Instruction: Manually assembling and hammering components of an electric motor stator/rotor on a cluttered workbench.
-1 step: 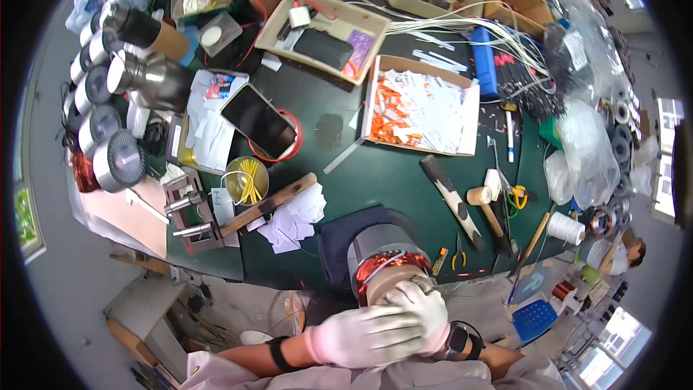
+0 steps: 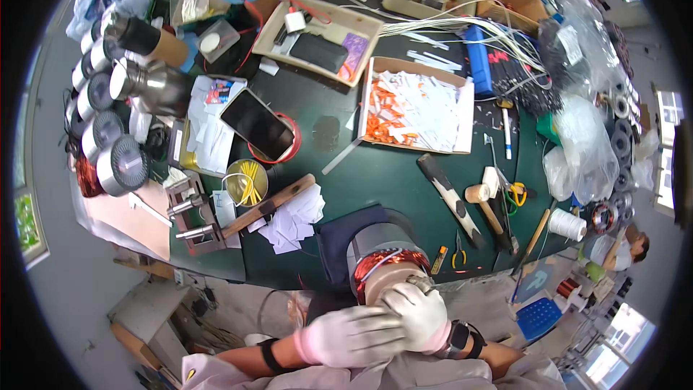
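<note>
A grey cylindrical motor stator [image 2: 375,240] with red-copper windings [image 2: 366,269] sits at the table's near edge, on a dark cloth [image 2: 338,245]. A pale tan round face [image 2: 382,283] fills its near end. My right hand [image 2: 417,315], in a white glove, is closed against that end; a small greyish piece [image 2: 421,284] shows beyond its knuckles, and what its fingers hold is hidden. My left hand [image 2: 354,336], also gloved, has its fingers stretched out flat, their tips by the right hand. It is slightly blurred.
Right of the stator lie small pliers [image 2: 459,253], a mallet [image 2: 485,202], scissors [image 2: 516,195] and white thread [image 2: 567,224]. Paper slips [image 2: 292,220], a metal clamp fixture [image 2: 193,211] and a phone [image 2: 258,123] are left. A shallow box [image 2: 468,119] of orange-and-white strips stands beyond.
My left hand has slid a little left, uncovering more of the right hand. My right hand stays at the stator's near end. The whole view has shifted slightly.
</note>
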Action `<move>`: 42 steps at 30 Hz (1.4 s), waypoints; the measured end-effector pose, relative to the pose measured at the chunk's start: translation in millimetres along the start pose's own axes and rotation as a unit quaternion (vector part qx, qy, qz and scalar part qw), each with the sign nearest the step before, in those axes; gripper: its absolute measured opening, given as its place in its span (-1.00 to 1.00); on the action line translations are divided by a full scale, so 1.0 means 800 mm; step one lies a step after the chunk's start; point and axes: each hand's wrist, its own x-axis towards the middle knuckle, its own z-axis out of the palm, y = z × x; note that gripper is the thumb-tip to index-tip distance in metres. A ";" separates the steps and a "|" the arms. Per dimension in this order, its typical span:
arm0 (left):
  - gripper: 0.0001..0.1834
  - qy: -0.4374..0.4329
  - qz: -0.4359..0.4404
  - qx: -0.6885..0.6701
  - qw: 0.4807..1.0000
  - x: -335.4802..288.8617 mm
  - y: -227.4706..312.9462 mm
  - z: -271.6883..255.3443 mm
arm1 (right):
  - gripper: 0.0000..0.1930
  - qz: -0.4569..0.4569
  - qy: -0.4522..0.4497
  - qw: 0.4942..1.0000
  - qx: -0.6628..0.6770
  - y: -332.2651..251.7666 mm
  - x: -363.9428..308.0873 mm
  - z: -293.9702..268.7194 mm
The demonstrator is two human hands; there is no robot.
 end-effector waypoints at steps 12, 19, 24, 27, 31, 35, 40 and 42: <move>0.35 0.093 -0.374 -0.272 0.882 0.037 -0.053 -0.006 | -0.34 0.309 0.093 0.883 0.342 0.084 -0.128 0.006; -0.03 -0.061 -0.318 -0.012 0.946 0.081 -0.006 0.038 | -0.76 0.007 0.247 0.924 0.293 0.073 -0.063 -0.028; -0.38 -0.135 -0.184 0.078 0.971 0.160 0.019 0.025 | -0.77 -0.086 0.272 0.945 0.163 0.037 -0.063 -0.020; -0.51 -0.225 -0.186 0.034 0.956 0.178 0.020 0.034 | -0.79 -0.095 0.279 0.932 0.211 0.062 -0.100 -0.041; -0.77 -0.066 -0.378 -0.095 0.918 0.172 0.036 0.053 | -0.73 0.125 0.316 0.924 0.176 0.161 -0.166 -0.051; -0.52 0.232 -0.350 -0.215 0.882 0.146 0.043 0.058 | -0.50 0.255 0.218 0.941 -0.040 0.268 -0.158 0.010; -0.51 0.275 -0.326 -0.156 0.891 0.176 0.097 0.074 | -0.75 0.285 0.149 0.927 -0.193 0.311 -0.116 0.048; -0.52 0.268 -0.315 -0.132 0.901 0.175 0.108 0.073 | -0.81 0.299 0.144 0.928 -0.168 0.323 -0.110 0.053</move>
